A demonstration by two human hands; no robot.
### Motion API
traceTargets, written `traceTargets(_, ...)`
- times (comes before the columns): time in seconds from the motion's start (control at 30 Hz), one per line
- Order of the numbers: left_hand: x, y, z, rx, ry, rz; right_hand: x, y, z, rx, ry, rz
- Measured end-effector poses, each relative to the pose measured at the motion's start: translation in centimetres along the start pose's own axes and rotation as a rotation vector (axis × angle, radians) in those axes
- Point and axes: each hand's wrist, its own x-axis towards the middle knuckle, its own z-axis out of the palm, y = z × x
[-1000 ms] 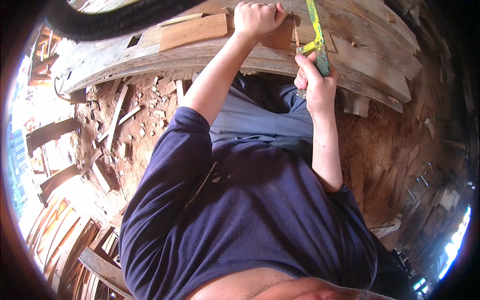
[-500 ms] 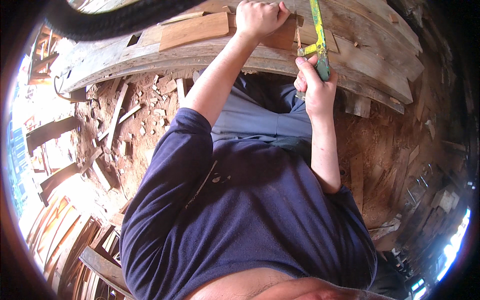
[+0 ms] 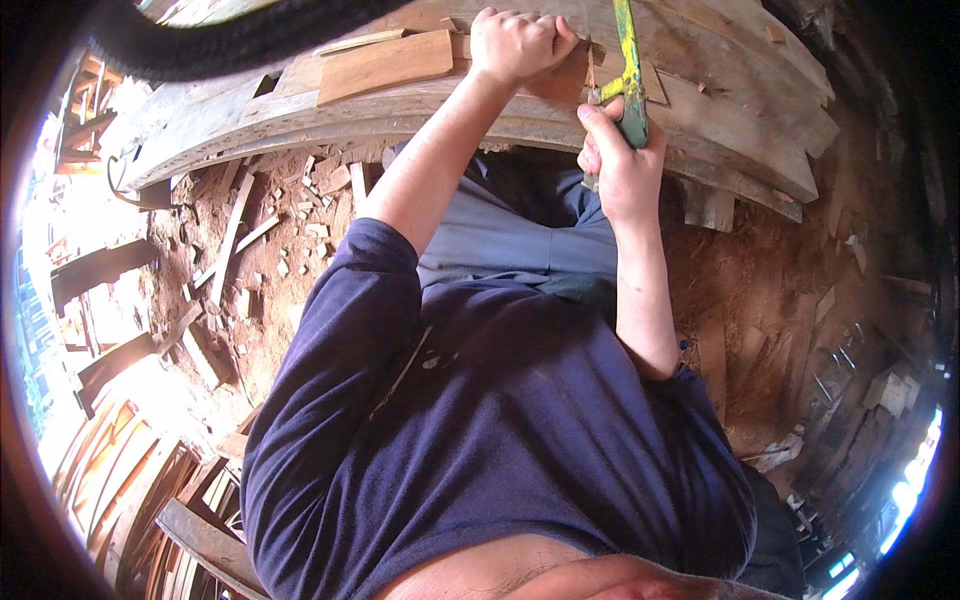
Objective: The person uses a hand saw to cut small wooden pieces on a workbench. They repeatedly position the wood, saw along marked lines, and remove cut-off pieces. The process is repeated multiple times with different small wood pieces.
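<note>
My right hand (image 3: pixel 627 165) is closed round the dark green handle of a hand saw (image 3: pixel 628 75) with a worn yellow-green frame. Its thin blade stands at the right end of a reddish-brown wooden board (image 3: pixel 563 84) on the bench. My left hand (image 3: pixel 517 46) is closed in a fist on that board, knuckles away from me, just left of the blade. What its curled fingers grip underneath is mostly hidden. Beside it on the left lies a lighter flat wooden board (image 3: pixel 388 68).
The weathered plank bench (image 3: pixel 720 125) spans the far side. Small wood offcuts (image 3: pixel 318 230) and strips litter the dirt floor on the left. A stack of curved wood strips (image 3: pixel 115 480) stands at the lower left. A dark curved band (image 3: pixel 250 45) crosses the upper left.
My right hand and the saw have shifted slightly away from me and to the left. My left hand stays nearly in place on the board.
</note>
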Motion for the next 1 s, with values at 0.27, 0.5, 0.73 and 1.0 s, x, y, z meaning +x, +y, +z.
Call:
traceTargets(0.27,0.3,0.2,-0.4,0.063,-0.146,-0.075,2.5,-1.8,0.0,0.038,0.005,0.026)
traceTargets(0.5,0.6,1.3,-0.7,-0.019,-0.167,-0.035,0.7,-0.7,-0.5,0.002,0.030,-0.048)
traceTargets(0.73,0.9,1.2,-0.7,0.012,-0.223,-0.087,3.0,-0.2,-0.2,-0.014,0.018,-0.073)
traceTargets(1.0,-0.3,-0.1,-1.6,0.032,-0.651,-0.434,-1.7,0.9,-1.0,-0.088,0.002,-0.050)
